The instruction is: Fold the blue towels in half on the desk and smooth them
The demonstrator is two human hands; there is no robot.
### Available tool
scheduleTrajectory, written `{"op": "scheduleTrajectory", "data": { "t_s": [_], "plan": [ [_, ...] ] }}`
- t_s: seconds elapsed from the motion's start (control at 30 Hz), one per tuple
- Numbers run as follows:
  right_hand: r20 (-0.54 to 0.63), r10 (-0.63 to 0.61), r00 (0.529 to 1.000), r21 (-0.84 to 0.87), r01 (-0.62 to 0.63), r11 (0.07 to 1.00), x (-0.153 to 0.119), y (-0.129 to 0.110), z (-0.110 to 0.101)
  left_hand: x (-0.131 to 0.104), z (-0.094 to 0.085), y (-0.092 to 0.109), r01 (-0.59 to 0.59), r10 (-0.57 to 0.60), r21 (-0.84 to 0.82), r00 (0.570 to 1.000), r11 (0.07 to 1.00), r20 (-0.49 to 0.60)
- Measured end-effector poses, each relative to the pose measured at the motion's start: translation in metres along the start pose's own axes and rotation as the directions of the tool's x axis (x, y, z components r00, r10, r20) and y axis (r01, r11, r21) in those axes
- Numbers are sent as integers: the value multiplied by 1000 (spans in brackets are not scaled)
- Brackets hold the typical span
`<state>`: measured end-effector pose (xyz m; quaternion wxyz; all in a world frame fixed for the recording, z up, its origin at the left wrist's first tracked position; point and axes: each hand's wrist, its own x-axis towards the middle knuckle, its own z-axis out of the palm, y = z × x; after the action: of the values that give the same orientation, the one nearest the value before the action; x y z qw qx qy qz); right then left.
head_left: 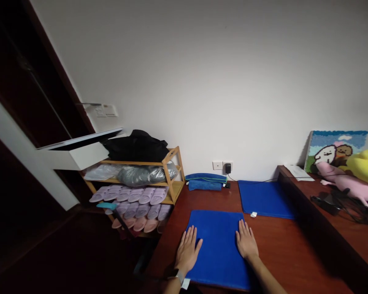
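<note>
A blue cloth [217, 249] lies flat on the reddish-brown table [297, 249], a white tag showing at its near left corner. My left hand [187, 250] rests palm down on the cloth's left edge, fingers stretched out and pointing away from me. On the opposite edge my right hand [246, 240] also lies flat, fingers extended. Neither hand grips anything. Beyond the right hand, a second blue cloth [265, 198] is spread near the wall, with a white tag at its front edge.
Rolled or folded blue cloths [205, 182] lie against the wall below a socket with a black plug [228, 168]. At left stands a wooden rack [171, 175] with slippers and a black bag [136, 147]. A raised ledge [313, 192] at right holds plush toys, cables and a picture.
</note>
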<state>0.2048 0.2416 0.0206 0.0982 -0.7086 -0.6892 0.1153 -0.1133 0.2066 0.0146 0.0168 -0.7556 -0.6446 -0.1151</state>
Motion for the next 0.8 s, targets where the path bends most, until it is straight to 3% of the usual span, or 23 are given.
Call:
{"op": "scheduleTrajectory", "data": {
  "t_s": [0.1,0.17,0.27,0.33,0.4,0.5,0.7,0.8],
  "plan": [
    [-26,1,1000,27,-1,1000,1,2,7,11,-6,30,-59,59,-29,998,998,-25],
    [-38,5,999,24,-4,1000,2,4,9,24,-7,68,-168,166,-68,986,983,-22],
    [-35,-34,999,-6,34,999,3,8,12,43,2,134,-365,370,-147,929,919,5],
    [-27,-67,997,-24,66,998,4,11,16,52,14,166,-395,406,-197,914,897,17],
    [-24,-76,997,-30,75,997,5,13,18,56,24,179,-375,391,-224,920,899,27],
    [-32,-37,999,-17,37,999,6,12,18,57,31,159,-301,315,-201,948,932,41],
    [-12,11,1000,9,-11,1000,2,3,5,53,14,47,-46,51,-100,998,994,47],
    [14,21,1000,-3,-20,1000,0,2,1,50,12,4,79,-79,-24,997,997,7]
  ]
}}
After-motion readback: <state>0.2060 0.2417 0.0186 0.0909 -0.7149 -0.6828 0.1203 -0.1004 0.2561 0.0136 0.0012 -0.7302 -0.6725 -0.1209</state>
